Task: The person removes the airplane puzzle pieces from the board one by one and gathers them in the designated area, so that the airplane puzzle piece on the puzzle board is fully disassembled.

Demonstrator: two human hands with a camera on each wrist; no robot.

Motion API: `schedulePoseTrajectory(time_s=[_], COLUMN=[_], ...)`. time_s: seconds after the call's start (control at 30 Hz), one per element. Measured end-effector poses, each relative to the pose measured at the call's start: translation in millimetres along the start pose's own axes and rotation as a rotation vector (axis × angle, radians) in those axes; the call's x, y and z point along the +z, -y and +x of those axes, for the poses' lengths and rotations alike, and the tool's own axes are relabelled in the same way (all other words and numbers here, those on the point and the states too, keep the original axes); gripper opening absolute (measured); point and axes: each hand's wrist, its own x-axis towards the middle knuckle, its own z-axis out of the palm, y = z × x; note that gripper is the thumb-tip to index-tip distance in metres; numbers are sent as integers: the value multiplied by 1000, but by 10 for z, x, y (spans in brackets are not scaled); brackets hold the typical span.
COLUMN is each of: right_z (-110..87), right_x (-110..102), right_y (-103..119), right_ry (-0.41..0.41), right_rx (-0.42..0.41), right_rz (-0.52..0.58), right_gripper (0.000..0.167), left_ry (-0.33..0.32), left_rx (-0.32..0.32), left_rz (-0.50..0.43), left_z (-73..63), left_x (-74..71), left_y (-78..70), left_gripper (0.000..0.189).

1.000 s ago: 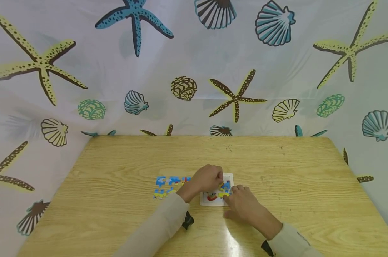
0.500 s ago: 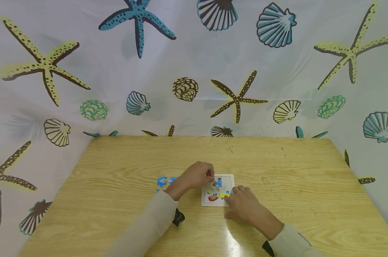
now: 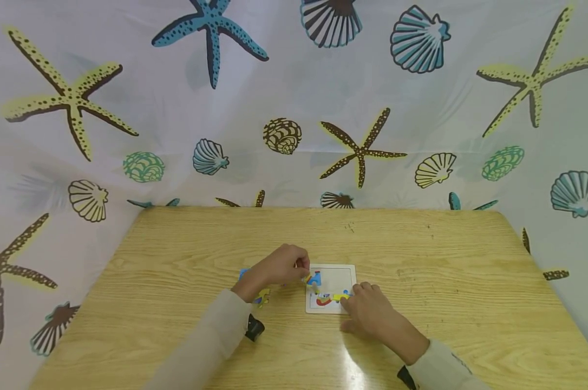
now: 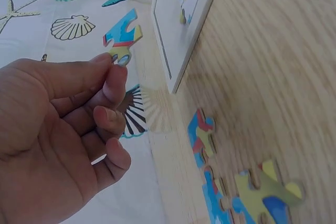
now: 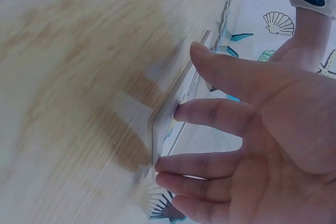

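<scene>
My left hand (image 3: 280,265) pinches a blue, red and yellow jigsaw piece (image 4: 125,34) between thumb and index finger, its other fingers loosely bent. In the head view that piece is at the left side of a white puzzle tray (image 3: 343,275); the left wrist view shows it raised. Along the tray's lower part lie a red and white piece (image 3: 324,301) and a yellow piece (image 3: 338,297). My right hand (image 3: 371,310) rests at the tray's right edge, fingers extended. In the right wrist view its fingertips (image 5: 165,164) touch the tray's side.
Loose jigsaw pieces lie on the wooden table (image 3: 177,260) left of the tray, partly hidden by my left forearm. Among them are a yellow and blue piece (image 4: 269,195) and a blue and red piece (image 4: 200,136). A shell-patterned cloth (image 3: 245,108) hangs behind the table.
My left hand has moved left across the tray, carrying the blue piece from its right part to its left side. The right hand has stayed at the right edge.
</scene>
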Motion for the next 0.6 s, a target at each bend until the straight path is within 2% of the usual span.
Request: schedulePoseTrajectory(time_s=[0.2,0.37,0.6], right_z=[-1,3,6], right_x=[6,20,24], right_y=[-5,-6,-11], right_ry=[-7,1,-5], right_rx=[0,1,-6], right_rz=[2,11,22], right_gripper=[45,45,43], left_ry=[55,66,101], left_rx=[-28,-52,-46], left_rz=[-61,-45,-39], left_z=[-70,-131,-212], left_x=[-48,-78,-115], left_y=[97,168,250], left_gripper=[13,14,13])
